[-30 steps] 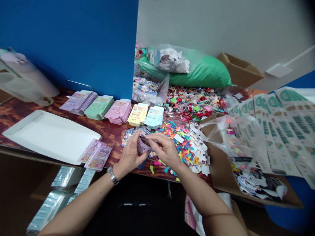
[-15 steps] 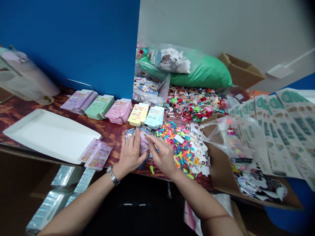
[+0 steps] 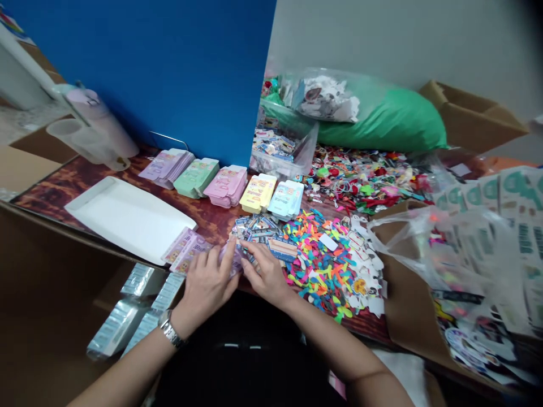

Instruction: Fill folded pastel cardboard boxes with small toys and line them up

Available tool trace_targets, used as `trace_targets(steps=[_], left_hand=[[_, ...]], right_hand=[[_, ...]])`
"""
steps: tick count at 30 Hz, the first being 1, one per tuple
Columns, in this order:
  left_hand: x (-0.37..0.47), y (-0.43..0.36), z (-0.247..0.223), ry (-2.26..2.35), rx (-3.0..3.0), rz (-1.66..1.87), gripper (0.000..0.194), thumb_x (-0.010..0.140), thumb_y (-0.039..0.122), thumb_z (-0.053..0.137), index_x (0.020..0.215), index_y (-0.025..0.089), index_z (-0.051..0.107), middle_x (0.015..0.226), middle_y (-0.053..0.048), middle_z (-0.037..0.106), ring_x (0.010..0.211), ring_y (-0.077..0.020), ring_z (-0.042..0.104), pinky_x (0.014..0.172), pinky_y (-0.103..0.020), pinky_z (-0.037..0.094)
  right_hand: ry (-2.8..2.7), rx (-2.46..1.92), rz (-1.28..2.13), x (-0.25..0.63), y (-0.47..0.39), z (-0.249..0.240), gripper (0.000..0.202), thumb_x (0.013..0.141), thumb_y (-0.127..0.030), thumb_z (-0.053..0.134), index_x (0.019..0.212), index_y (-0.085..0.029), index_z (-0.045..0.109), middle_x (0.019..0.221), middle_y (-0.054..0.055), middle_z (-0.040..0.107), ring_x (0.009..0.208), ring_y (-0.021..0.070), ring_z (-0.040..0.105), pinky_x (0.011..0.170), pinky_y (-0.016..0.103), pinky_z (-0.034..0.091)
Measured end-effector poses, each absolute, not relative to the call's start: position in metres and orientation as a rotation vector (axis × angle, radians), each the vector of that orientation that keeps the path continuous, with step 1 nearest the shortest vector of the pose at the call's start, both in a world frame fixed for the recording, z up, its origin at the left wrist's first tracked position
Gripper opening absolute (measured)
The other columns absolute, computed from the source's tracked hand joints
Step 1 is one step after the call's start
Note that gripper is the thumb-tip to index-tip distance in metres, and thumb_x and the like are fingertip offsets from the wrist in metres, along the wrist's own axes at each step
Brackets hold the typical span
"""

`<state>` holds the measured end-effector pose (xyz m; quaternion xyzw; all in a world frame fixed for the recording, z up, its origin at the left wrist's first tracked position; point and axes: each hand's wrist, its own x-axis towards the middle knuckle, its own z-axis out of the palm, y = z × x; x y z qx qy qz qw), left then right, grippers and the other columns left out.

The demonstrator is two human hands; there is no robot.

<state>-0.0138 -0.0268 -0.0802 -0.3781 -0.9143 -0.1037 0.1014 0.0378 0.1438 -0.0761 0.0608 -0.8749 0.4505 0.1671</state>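
Dark, mottled red-brown tabletop (image 3: 212,224) under a blue partition (image 3: 139,73), and at its near edge one small purple box (image 3: 232,262) sits between two hands! It's pale and printed, most of its detail covered by fingers. Left hand (image 3: 210,277) has hold of it, fingers laid along it; right hand (image 3: 266,275) is narrow at its right end, though whether it pinches, I cannot tell. Just left, two flat purple packs (image 3: 183,247) lie at the right end of one white tray (image 3: 136,217). Beyond, carton stacks (image 3: 227,183), five in a row: lilac, green, pink, yellow, blue! Right of the hands, bright little pieces (image 3: 314,254), too many to count, beside white cutouts (image 3: 369,260). Far right, one green bag (image 3: 394,121); far left, one pinkish bottle (image 3: 112,127).
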Motion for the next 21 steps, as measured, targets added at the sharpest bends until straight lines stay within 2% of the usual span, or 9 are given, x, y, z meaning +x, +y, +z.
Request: trace_targets(steps=[2, 4, 7, 9, 11, 14, 17, 19, 21], left_hand=[[-0.016, -0.038, -0.088, -2.678, -1.030, -0.184, 0.074, 0.087, 0.036, 0.055, 0.151, 0.014, 0.026, 0.116, -0.023, 0.057, 0.112, -0.0436, 0.052, 0.094, -0.065, 0.039], [-0.021, -0.045, -0.098, -2.648, -0.969, -0.164, 0.069, 0.087, 0.034, 0.056, 0.148, 0.013, 0.033, 0.129, -0.026, 0.053, 0.126, -0.0494, 0.042, 0.100, -0.073, 0.027], [-0.031, -0.050, -0.107, -2.630, -0.954, -0.212, 0.065, 0.087, 0.036, 0.058, 0.146, 0.015, 0.038, 0.140, -0.026, 0.046, 0.136, -0.0505, 0.031, 0.102, -0.075, 0.020], [-0.044, -0.054, -0.103, -2.637, -0.957, -0.245, 0.066, 0.087, 0.043, 0.058, 0.144, 0.017, 0.040, 0.141, -0.025, 0.046, 0.136, -0.0495, 0.032, 0.103, -0.075, 0.021], [-0.062, -0.061, -0.092, -2.647, -0.904, -0.290, 0.065, 0.087, 0.048, 0.057, 0.142, 0.018, 0.043, 0.138, -0.023, 0.049, 0.131, -0.0467, 0.040, 0.102, -0.071, 0.027], [-0.093, -0.080, -0.068, -2.651, -0.740, -0.392, 0.056, 0.092, 0.046, 0.050, 0.137, 0.012, 0.049, 0.125, -0.022, 0.058, 0.116, -0.0363, 0.054, 0.096, -0.054, 0.043], [-0.105, -0.100, -0.049, -2.676, -0.580, -0.564, 0.043, 0.093, 0.042, 0.048, 0.124, 0.014, 0.058, 0.104, -0.012, 0.065, 0.095, -0.0243, 0.061, 0.087, -0.039, 0.049], [-0.094, -0.108, -0.046, -2.696, -0.428, -0.800, 0.036, 0.092, 0.042, 0.050, 0.114, 0.017, 0.062, 0.089, -0.005, 0.064, 0.078, -0.0163, 0.060, 0.076, -0.031, 0.050], [-0.069, -0.113, -0.052, -2.667, -0.217, -1.109, 0.033, 0.089, 0.043, 0.055, 0.109, 0.018, 0.062, 0.084, -0.001, 0.060, 0.071, -0.0122, 0.057, 0.069, -0.025, 0.049]], right_hand=[[-2.496, 0.213, 1.283, 0.034, 0.138, -0.081, 0.039, 0.096, -0.020, 0.049, 0.135, -0.024, 0.050, 0.129, 0.009, 0.060, 0.122, 0.0202, 0.055, 0.104, 0.039, 0.046], [-2.498, 0.235, 1.282, 0.032, 0.135, -0.086, 0.039, 0.096, -0.020, 0.049, 0.134, -0.023, 0.051, 0.129, 0.009, 0.060, 0.122, 0.0205, 0.054, 0.104, 0.040, 0.045], [-2.511, 0.247, 1.273, 0.032, 0.137, -0.088, 0.038, 0.096, -0.020, 0.049, 0.133, -0.024, 0.052, 0.126, 0.008, 0.062, 0.118, 0.0208, 0.056, 0.101, 0.039, 0.047], [-2.524, 0.233, 1.264, 0.035, 0.142, -0.088, 0.038, 0.095, -0.021, 0.050, 0.133, -0.025, 0.052, 0.122, 0.008, 0.063, 0.114, 0.0210, 0.058, 0.098, 0.039, 0.049], [-2.529, 0.207, 1.256, 0.039, 0.147, -0.087, 0.038, 0.096, -0.021, 0.050, 0.133, -0.025, 0.052, 0.120, 0.007, 0.064, 0.110, 0.0211, 0.060, 0.095, 0.038, 0.050], [-2.551, 0.181, 1.254, 0.044, 0.152, -0.089, 0.035, 0.096, -0.021, 0.050, 0.130, -0.024, 0.054, 0.117, 0.008, 0.066, 0.106, 0.0213, 0.062, 0.093, 0.038, 0.051], [-2.608, 0.240, 1.263, 0.040, 0.146, -0.093, 0.033, 0.097, -0.022, 0.049, 0.129, -0.024, 0.056, 0.116, 0.008, 0.066, 0.107, 0.0213, 0.062, 0.095, 0.039, 0.050], [-2.618, 0.299, 1.280, 0.031, 0.137, -0.097, 0.036, 0.097, -0.023, 0.049, 0.133, -0.023, 0.053, 0.122, 0.009, 0.064, 0.113, 0.0211, 0.059, 0.099, 0.039, 0.048], [-2.606, 0.325, 1.303, 0.016, 0.126, -0.102, 0.042, 0.097, -0.026, 0.050, 0.138, -0.021, 0.048, 0.131, 0.010, 0.058, 0.123, 0.0214, 0.053, 0.105, 0.039, 0.044]])
